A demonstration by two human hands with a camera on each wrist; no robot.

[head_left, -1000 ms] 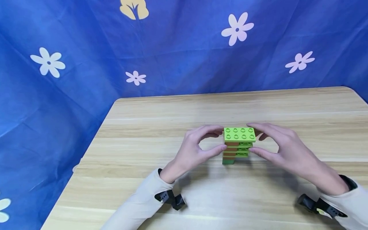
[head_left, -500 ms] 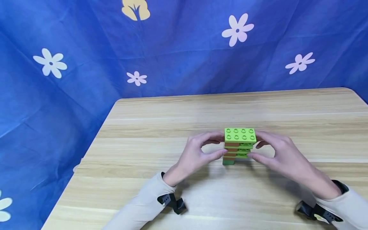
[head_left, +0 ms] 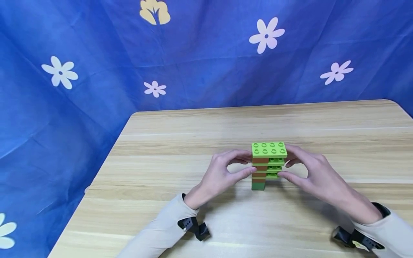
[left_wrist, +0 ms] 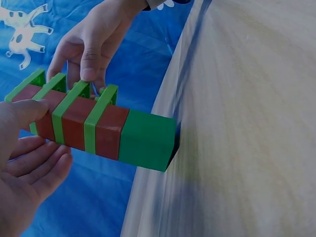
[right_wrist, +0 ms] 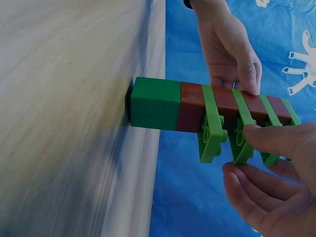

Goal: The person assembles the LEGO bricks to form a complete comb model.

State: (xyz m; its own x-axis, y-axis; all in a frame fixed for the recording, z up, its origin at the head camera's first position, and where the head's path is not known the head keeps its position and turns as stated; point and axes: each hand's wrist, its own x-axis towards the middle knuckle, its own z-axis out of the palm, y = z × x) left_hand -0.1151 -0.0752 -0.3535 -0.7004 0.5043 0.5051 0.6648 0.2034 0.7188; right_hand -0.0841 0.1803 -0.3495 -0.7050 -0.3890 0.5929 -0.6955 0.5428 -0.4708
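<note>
A tower of toy building bricks (head_left: 259,169) stands between my hands. Its base is a dark green brick (left_wrist: 148,140). Above that, brown bricks (right_wrist: 191,106) alternate with light green plates (right_wrist: 212,138) that jut out towards the right. The top plate (head_left: 269,149) shows its studs. With thumb and fingers, my left hand (head_left: 222,170) pinches the brown side of the tower. My right hand (head_left: 311,168) holds the jutting plate ends, its thumb (right_wrist: 266,138) on one plate. A dark strip lies under the base; whether it touches the table I cannot tell.
The wooden table (head_left: 180,139) stretches out around the tower. Behind it and to the left hangs a blue cloth (head_left: 206,53) with pale flowers. Each wrist carries a black camera (head_left: 201,231).
My right hand has moved in and down onto the plate ends. Both hands have closed in on the tower. The tower's base shows slightly lower in view and its top slightly higher.
</note>
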